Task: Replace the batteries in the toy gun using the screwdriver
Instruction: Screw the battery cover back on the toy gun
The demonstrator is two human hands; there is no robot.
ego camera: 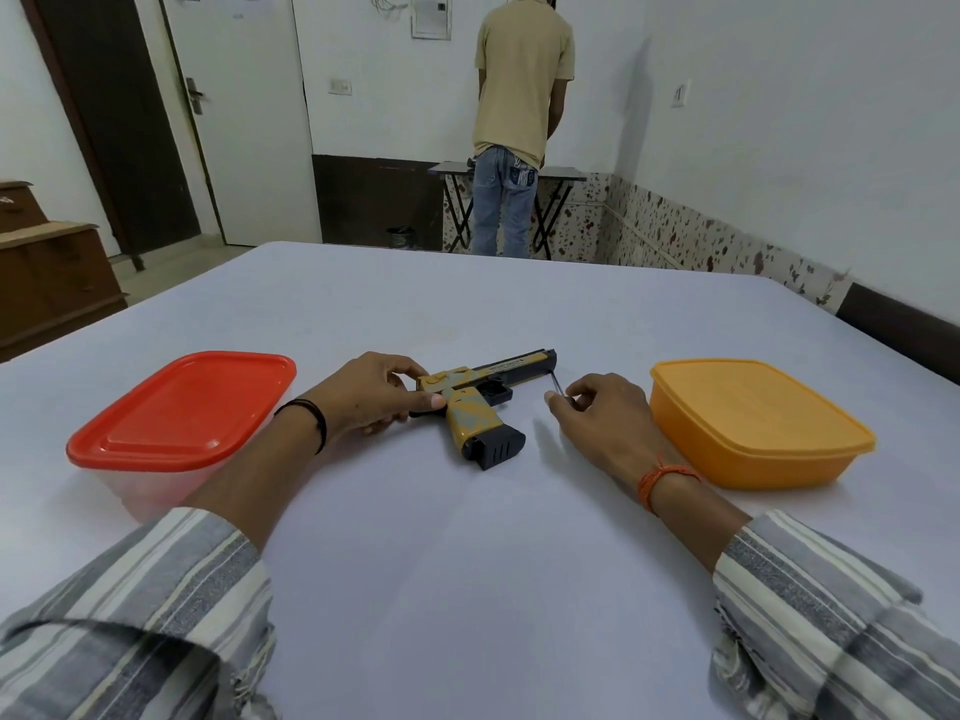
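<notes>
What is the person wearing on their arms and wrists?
Both arms wear loose sleeves striped grey, white and cream, pushed up the forearms. The left hand has a thin black band at its wrist; the right hand has an orange thread bracelet.

My desk [467, 563] lies open in front of me, a wide bare stretch between my two sleeves, and again beyond the toy gun [483, 402] toward the far edge. To my left the red-lidded box [182, 407] blocks the way; my left hand [369, 392] sits between it and the gun. To my right the orange box [753, 423] closes that side, just beside my right hand [597, 423]. Between gun and right hand runs a narrow gap, crossed by the screwdriver [557, 384].
</notes>
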